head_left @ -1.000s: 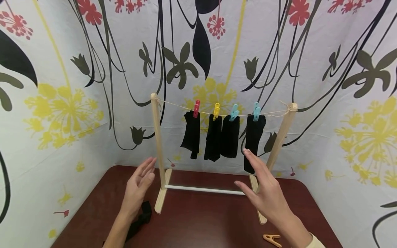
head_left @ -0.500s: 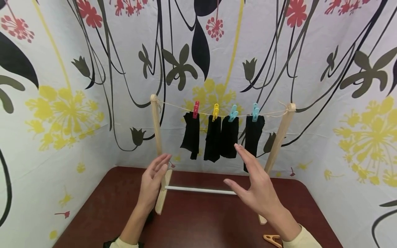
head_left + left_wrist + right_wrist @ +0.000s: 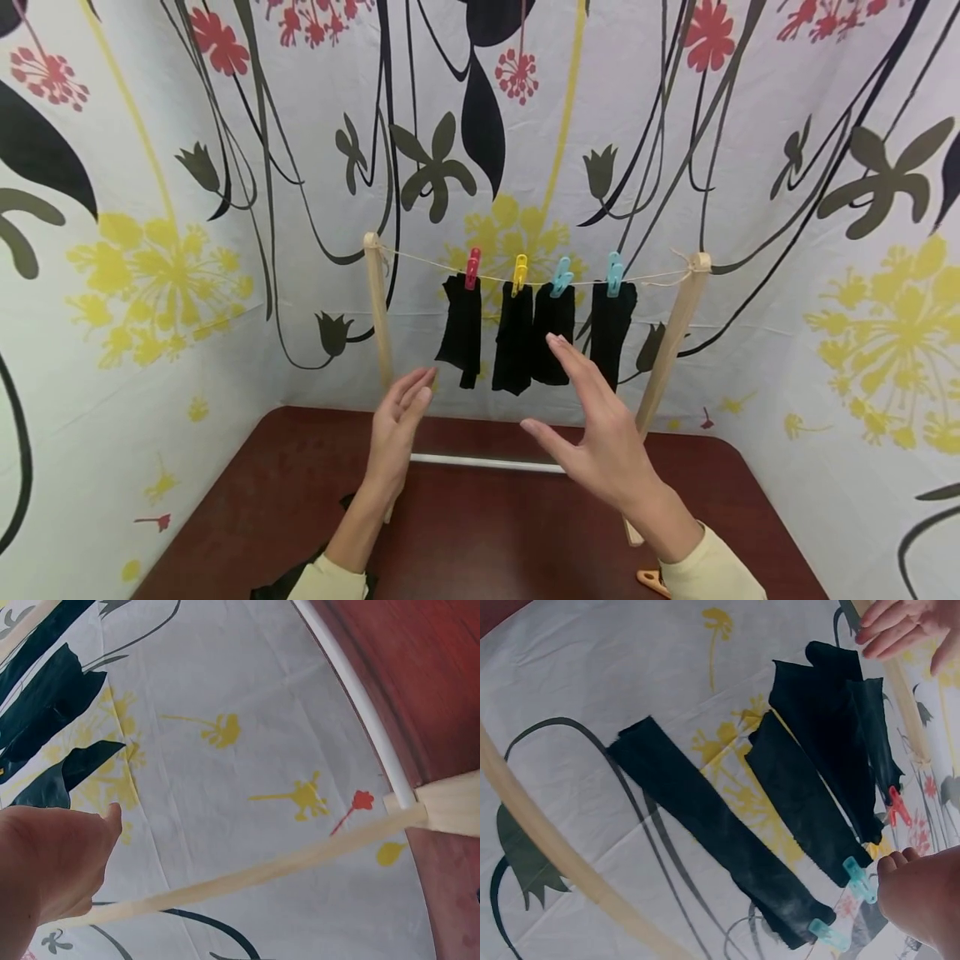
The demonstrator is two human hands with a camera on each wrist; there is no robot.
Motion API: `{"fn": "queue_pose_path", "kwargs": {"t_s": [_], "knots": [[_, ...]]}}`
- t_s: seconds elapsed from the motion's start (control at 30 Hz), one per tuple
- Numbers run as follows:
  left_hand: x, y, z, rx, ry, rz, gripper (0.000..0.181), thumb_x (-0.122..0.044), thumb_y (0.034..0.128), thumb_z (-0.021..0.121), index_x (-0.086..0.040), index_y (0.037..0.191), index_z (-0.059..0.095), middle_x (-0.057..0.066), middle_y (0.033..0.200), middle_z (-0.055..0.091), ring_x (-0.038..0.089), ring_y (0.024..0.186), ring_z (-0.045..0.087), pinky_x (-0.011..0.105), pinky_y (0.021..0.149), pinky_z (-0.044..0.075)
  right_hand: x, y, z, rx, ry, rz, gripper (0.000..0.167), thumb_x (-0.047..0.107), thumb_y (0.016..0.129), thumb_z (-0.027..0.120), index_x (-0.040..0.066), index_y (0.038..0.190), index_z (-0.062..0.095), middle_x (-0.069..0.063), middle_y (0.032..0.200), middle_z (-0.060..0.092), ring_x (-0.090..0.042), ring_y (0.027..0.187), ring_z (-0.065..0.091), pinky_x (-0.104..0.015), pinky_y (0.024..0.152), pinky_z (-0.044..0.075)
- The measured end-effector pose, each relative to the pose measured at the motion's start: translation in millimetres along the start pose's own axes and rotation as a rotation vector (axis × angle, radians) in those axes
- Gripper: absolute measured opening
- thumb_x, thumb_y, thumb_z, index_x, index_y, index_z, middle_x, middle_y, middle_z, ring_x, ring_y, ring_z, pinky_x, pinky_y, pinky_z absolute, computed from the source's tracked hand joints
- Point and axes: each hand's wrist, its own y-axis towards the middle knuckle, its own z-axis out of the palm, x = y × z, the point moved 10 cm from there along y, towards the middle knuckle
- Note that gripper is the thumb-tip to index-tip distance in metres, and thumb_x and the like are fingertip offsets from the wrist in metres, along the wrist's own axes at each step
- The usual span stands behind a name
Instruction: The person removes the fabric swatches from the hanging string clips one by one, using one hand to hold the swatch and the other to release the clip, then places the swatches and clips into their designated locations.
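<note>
Several black cloth pieces hang from a string line, held by a red clothespin (image 3: 472,268), a yellow clothespin (image 3: 520,275) and two light-blue ones. My left hand (image 3: 393,433) is raised in front of the left wooden post (image 3: 377,308), fingers extended and holding nothing. My right hand (image 3: 600,437) hovers before the rightmost cloth piece (image 3: 611,325), thumb and fingers spread apart, nothing between them. In the right wrist view, part of the right hand (image 3: 922,900) appears near a light-blue clothespin (image 3: 859,880); the left hand (image 3: 907,626) shows spread fingers at the top.
The wooden stand has a right post (image 3: 671,346) and a white crossbar (image 3: 487,462) low down. An orange clothespin (image 3: 651,581) lies on the dark red table (image 3: 495,542), partly behind the right sleeve. More black cloth (image 3: 288,581) lies beside the left forearm. Floral fabric surrounds the table.
Both hands have drifted inward, the left to the right and the right to the left, closer together. The hanging cloth and clothespins stay on the line.
</note>
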Motion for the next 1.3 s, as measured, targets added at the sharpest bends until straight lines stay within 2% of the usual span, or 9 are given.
{"fn": "queue_pose_path", "kwargs": {"t_s": [0.17, 0.37, 0.53, 0.67, 0.77, 0.9, 1.0, 1.17, 1.3], "knots": [[1.6, 5.0, 5.2, 0.002, -0.034, -0.012, 0.045, -0.027, 0.1102, 0.059, -0.017, 0.154, 0.051, 0.002, 0.159, 0.055, 0.017, 0.151, 0.048, 0.014, 0.112, 0.042, 8, 17.5, 9, 0.038, -0.035, 0.003, 0.086, 0.02, 0.095, 0.079, 0.015, 0.167, 0.032, -0.006, 0.171, 0.039, -0.022, 0.156, 0.042, -0.028, 0.124, 0.04], [10.5, 10.6, 13.2, 0.007, -0.067, -0.03, 0.051, -0.024, 0.1088, 0.061, -0.014, 0.156, 0.047, 0.008, 0.162, 0.051, 0.023, 0.155, 0.044, 0.015, 0.113, 0.043, 17, 34.5, 11, 0.031, -0.057, -0.008, 0.085, 0.021, 0.096, 0.079, 0.014, 0.166, 0.033, -0.006, 0.17, 0.04, -0.023, 0.156, 0.043, -0.049, 0.117, 0.048], [22.3, 19.6, 20.1, 0.016, -0.085, -0.082, 0.055, -0.024, 0.1082, 0.062, -0.01, 0.158, 0.044, 0.011, 0.163, 0.048, 0.025, 0.155, 0.043, 0.037, 0.125, 0.037, 20, 34.0, 14, 0.024, -0.029, -0.001, 0.075, 0.013, 0.101, 0.07, 0.014, 0.166, 0.033, -0.006, 0.17, 0.04, -0.023, 0.155, 0.044, -0.048, 0.116, 0.049], [27.1, 28.8, 22.1, -0.002, -0.119, -0.122, 0.061, -0.027, 0.1074, 0.064, -0.007, 0.16, 0.039, 0.014, 0.166, 0.043, 0.028, 0.156, 0.04, 0.05, 0.129, 0.031, 22, 34.8, 18, 0.005, -0.004, -0.01, 0.068, 0.009, 0.104, 0.065, 0.011, 0.165, 0.036, -0.008, 0.168, 0.043, -0.025, 0.154, 0.045, -0.045, 0.119, 0.046], [29.1, 35.6, 26.6, -0.003, -0.213, -0.151, 0.059, -0.026, 0.1072, 0.064, -0.004, 0.156, 0.041, 0.016, 0.161, 0.045, 0.027, 0.152, 0.044, 0.049, 0.129, 0.032, 22, 38.6, 20, -0.01, 0.012, -0.014, 0.067, 0.01, 0.103, 0.067, 0.01, 0.164, 0.038, -0.009, 0.166, 0.045, -0.027, 0.153, 0.047, -0.043, 0.121, 0.044], [31.7, 41.5, 37.3, 0.012, -0.341, -0.177, 0.036, -0.024, 0.1077, 0.064, -0.002, 0.134, 0.052, 0.008, 0.138, 0.056, 0.019, 0.135, 0.058, 0.043, 0.126, 0.037, 20, 42.5, 21, -0.032, 0.048, 0.016, 0.067, 0.012, 0.102, 0.07, 0.01, 0.162, 0.041, -0.009, 0.164, 0.048, -0.027, 0.151, 0.049, -0.048, 0.119, 0.046], [34.7, 44.2, 44.5, 0.023, -0.382, -0.182, 0.025, -0.024, 0.1077, 0.064, -0.005, 0.122, 0.056, 0.002, 0.128, 0.06, 0.012, 0.126, 0.063, 0.038, 0.123, 0.039, 16, 44.3, 22, -0.047, 0.069, 0.048, 0.068, 0.013, 0.101, 0.072, 0.012, 0.162, 0.042, -0.008, 0.163, 0.05, -0.027, 0.15, 0.05, -0.053, 0.115, 0.048], [40.0, 48.8, 50.4, 0.013, -0.41, -0.183, 0.028, -0.024, 0.1063, 0.067, -0.005, 0.126, 0.059, -0.002, 0.116, 0.064, 0.01, 0.111, 0.062, 0.029, 0.107, 0.047, 14, 50.3, 24, -0.058, 0.095, 0.066, 0.067, 0.015, 0.102, 0.072, 0.014, 0.162, 0.043, -0.007, 0.163, 0.05, -0.026, 0.151, 0.05, -0.055, 0.115, 0.048], [41.7, 51.0, 54.6, -0.002, -0.429, -0.181, 0.034, -0.02, 0.1055, 0.067, -0.003, 0.134, 0.06, -0.005, 0.109, 0.066, 0.009, 0.104, 0.061, 0.025, 0.1, 0.049, 13, 56.3, 24, -0.077, 0.136, 0.087, 0.063, 0.016, 0.103, 0.07, 0.013, 0.16, 0.045, -0.006, 0.162, 0.051, -0.023, 0.151, 0.05, -0.049, 0.118, 0.047]]}}
